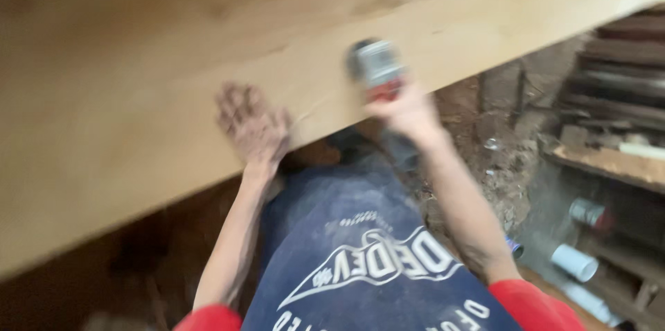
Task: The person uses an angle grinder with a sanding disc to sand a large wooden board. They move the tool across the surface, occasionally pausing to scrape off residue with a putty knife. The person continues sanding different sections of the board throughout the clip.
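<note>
A wide pale wooden board [138, 95] fills the upper left of the blurred view and slopes down to the left. My left hand [251, 122], dusty, lies flat on the board near its lower edge with the fingers spread. My right hand [405, 112] grips a grey and red power tool [377, 67], which is held against the board's surface close to the edge. Both arms reach forward from red sleeves, over a dark blue garment with white lettering.
Below the board lies dark earthy ground with debris [499, 144]. At the right stand stacked wooden planks [616, 81] and a shelf, with white pipe pieces [575, 262] and a can [589, 213] beneath.
</note>
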